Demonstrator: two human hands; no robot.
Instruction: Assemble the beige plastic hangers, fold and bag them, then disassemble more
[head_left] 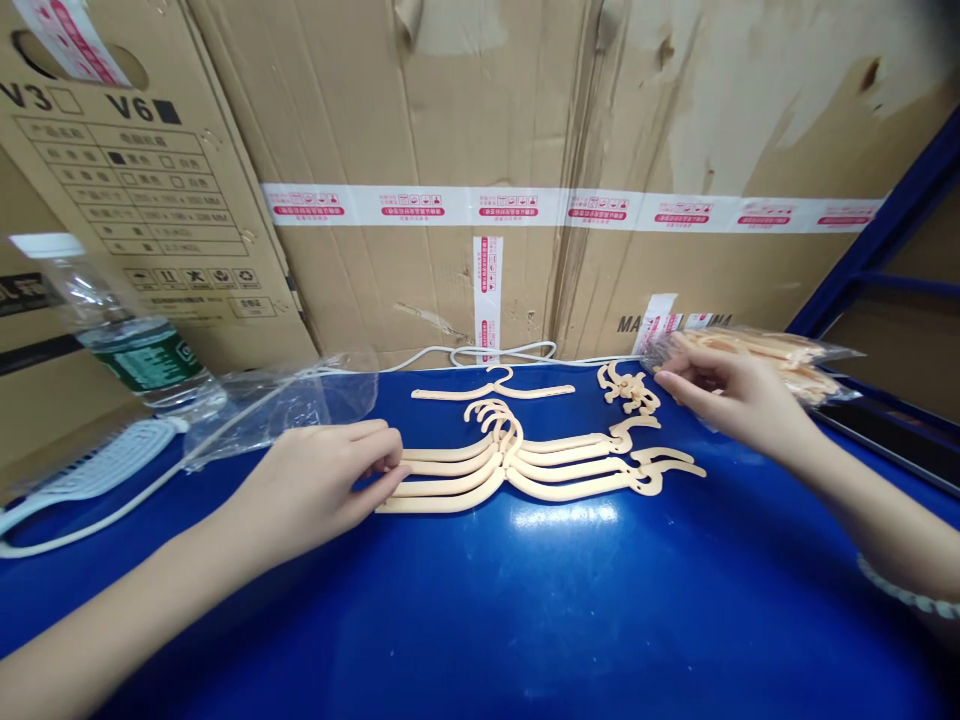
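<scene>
Several small cream plastic hangers (517, 468) lie in an overlapping row on the blue table (525, 600). My left hand (322, 485) rests on the table with its fingers curled, fingertips pinching the left ends of those hangers. One more hanger (491, 390) lies alone behind the row. My right hand (731, 395) reaches to the back right, its fingers pinching the mouth of a clear bag of hangers (772, 360). A small heap of hangers (630, 390) lies just left of that hand.
An empty clear plastic bag (292, 400) lies at the back left beside a water bottle (124, 330) and a white ribbed object (105, 465). A white cable (480, 355) runs along the cardboard boxes (525, 150) behind. A blue shelf frame (885, 230) stands right.
</scene>
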